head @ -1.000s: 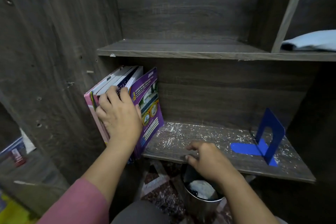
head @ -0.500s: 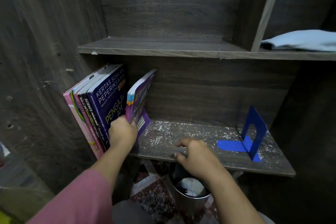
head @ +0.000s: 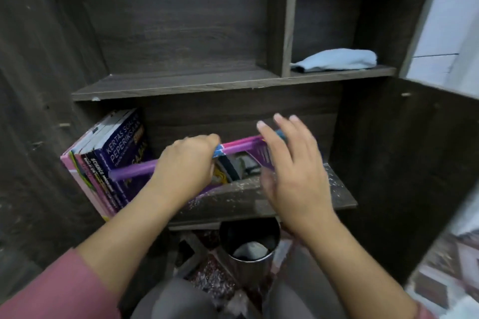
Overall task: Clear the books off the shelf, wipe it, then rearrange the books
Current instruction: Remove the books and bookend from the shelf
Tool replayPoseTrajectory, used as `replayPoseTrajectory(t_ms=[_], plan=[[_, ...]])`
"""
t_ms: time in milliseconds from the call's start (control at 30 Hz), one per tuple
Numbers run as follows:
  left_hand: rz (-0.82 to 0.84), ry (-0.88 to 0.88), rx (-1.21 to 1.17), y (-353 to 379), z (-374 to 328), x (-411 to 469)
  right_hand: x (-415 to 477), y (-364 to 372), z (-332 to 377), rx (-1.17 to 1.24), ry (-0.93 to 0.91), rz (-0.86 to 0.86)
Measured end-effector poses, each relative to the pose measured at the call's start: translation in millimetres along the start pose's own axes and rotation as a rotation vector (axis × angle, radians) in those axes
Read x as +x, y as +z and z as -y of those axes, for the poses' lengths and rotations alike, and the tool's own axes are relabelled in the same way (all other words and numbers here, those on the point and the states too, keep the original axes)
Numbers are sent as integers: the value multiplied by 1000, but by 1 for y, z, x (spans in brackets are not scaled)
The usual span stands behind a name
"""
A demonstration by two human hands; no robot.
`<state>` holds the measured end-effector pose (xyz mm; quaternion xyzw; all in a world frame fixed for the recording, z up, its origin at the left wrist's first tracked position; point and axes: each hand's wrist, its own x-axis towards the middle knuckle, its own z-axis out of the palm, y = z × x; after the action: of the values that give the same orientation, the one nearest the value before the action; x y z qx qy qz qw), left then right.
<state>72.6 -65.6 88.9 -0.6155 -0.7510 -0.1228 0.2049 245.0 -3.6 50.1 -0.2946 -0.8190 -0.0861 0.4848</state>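
Observation:
Several books (head: 114, 160) lean against the left wall of the lower shelf (head: 339, 189), whose dark wood is speckled with white. My left hand (head: 185, 164) grips the purple book (head: 241, 146) by its spine and holds it tilted over the shelf, away from the leaning row. My right hand (head: 293, 171) is at the book's right end with its fingers spread and nearly straight; whether they touch the cover I cannot tell. The blue bookend is hidden behind my right hand.
A light blue cloth (head: 337, 59) lies folded in the upper right compartment. The middle shelf board (head: 181, 84) above the books is bare. A metal bin (head: 248, 241) with something white inside stands on the patterned floor below the shelf edge.
My left hand has pulled the purple book out of the row and swung it rightward. My right hand has lifted off the shelf edge and risen to the book's right end. The camera has tilted upward.

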Motion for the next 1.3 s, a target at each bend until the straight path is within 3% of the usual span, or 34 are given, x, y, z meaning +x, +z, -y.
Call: replayPoseTrajectory(t_ms=[167, 267, 367, 467, 567, 767, 833, 1000, 1133, 1233, 1300], plan=[[11, 340, 68, -28, -72, 1, -5, -73, -36, -291, -24, 86], [-105, 486, -75, -39, -106, 1, -20, -131, -59, -361, 62, 73], [-25, 535, -63, -45, -134, 11, -38, -187, -78, -415, 232, 114], [57, 665, -60, -42, -177, 18, -54, -230, -89, -522, 511, 323], [77, 827, -27, -37, -233, 11, -78, -257, -97, -634, 598, 530], [168, 1120, -148, -14, -335, -12, -129, -285, -129, -413, 862, 946], [211, 1146, -212, 1, -361, -17, -148, -291, -145, -424, 909, 1003], [215, 1103, -299, 50, -408, -17, -188, -297, -182, -653, 908, 868], [184, 1031, -308, 98, -435, -21, -227, -277, -218, -869, 785, 680], [190, 1015, -263, 136, -446, -32, -274, -248, -247, -873, 722, 491], [212, 1008, -226, 160, -448, -46, -303, -228, -251, -900, 747, 452]])
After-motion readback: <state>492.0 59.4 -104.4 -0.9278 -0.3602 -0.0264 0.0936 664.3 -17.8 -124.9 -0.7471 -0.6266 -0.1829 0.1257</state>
